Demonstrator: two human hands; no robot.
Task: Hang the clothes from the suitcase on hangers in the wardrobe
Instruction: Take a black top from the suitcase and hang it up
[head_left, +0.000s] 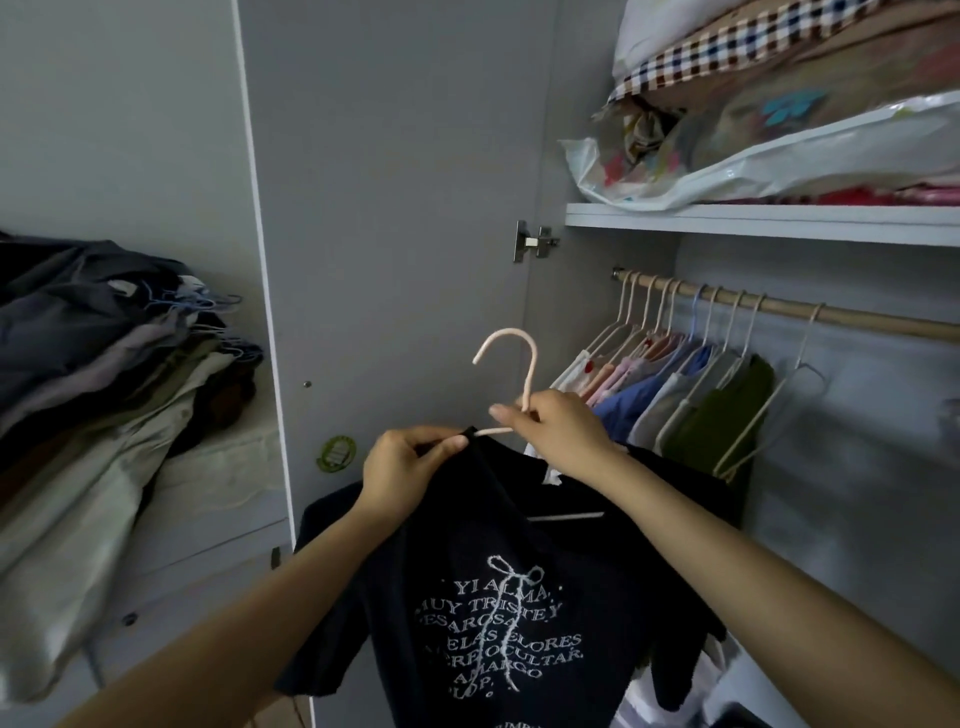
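Note:
A black T-shirt (493, 597) with white lettering hangs in front of me on a pale pink hanger (511, 358). My left hand (405, 467) pinches the shirt's collar at the hanger's left arm. My right hand (561, 431) grips the hanger just below its hook. The hook points up and left, in front of the open wardrobe door (395, 208). To the right, the wooden wardrobe rail (841, 314) carries several hung garments (691, 395) on white hangers. The suitcase is out of view.
A shelf (753, 221) above the rail holds bagged, folded bedding (779, 119). On the left lies a heap of clothes with hangers (104, 364) on a white surface. One bare hanger (779, 415) hangs at the right end of the row.

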